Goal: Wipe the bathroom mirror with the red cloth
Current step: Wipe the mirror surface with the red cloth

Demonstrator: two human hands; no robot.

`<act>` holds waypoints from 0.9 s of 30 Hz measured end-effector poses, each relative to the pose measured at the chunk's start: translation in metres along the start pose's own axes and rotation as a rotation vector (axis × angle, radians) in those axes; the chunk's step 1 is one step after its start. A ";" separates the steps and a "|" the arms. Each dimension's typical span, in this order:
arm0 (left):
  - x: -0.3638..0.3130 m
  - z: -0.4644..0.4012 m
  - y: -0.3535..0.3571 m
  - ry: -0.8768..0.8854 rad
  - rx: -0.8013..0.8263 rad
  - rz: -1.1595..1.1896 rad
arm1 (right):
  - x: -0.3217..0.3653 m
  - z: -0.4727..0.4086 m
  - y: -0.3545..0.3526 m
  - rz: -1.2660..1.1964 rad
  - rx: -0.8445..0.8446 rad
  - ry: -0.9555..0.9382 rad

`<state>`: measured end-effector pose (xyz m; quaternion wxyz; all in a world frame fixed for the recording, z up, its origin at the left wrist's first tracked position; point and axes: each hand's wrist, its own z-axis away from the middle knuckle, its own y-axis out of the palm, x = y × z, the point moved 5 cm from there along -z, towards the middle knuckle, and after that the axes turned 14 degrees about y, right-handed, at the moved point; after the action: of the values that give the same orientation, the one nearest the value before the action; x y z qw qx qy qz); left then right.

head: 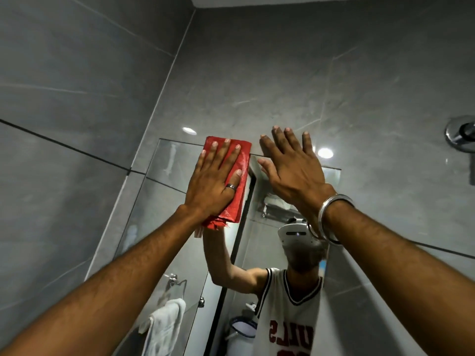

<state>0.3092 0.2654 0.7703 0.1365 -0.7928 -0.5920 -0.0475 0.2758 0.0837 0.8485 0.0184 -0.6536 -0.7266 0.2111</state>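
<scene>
**Cloth at top edge of mirror, both hands flat**

Cloth point(239, 181) was folded into a long strip, long axis running up-down with a slight tilt, top end leaning right. Its top end sat on the mirror's point(164, 201) upper edge; frayed bottom end stuck out below the left wrist. Left hand point(214, 181) lay flat on it, fingers spread and pointing up, pressing it to the glass, not gripping. One ring point(230, 186) on that hand.

Right hand point(293, 170) was open, fingers spread and pointing up, just right of the cloth, over the mirror's top edge; holding nothing. Can't tell if the palm touched the glass. Two bangles point(331, 217) on the right wrist.

Mirror was frameless, mounted on a grey tiled wall point(282, 73) near an inside corner. Two ceiling-light glares on the tiles. Chrome fitting point(461, 133) on the wall at far right. Reflected: one white towel point(164, 327) on a rail, a shelf, a person in a white jersey wearing a headset.
</scene>
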 end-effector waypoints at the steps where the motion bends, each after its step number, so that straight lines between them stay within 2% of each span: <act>1: 0.011 0.004 -0.001 -0.021 -0.002 -0.006 | 0.005 -0.002 0.002 -0.006 -0.006 0.002; 6: 0.058 0.019 -0.006 -0.096 0.007 -0.020 | 0.038 -0.015 0.016 -0.020 -0.012 -0.011; 15: 0.120 0.038 -0.013 -0.127 -0.038 0.014 | 0.094 -0.046 0.034 -0.027 -0.019 -0.075; 22: 0.140 0.042 -0.027 -0.217 -0.058 0.116 | 0.111 -0.046 0.033 -0.046 -0.019 -0.036; 27: 0.129 0.064 -0.021 -0.168 0.034 0.043 | 0.122 -0.030 0.037 -0.140 -0.031 -0.001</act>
<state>0.3218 0.4073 0.7433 0.1008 -0.8041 -0.5850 0.0323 0.3016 0.2114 0.8331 0.0225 -0.6011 -0.7738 0.1984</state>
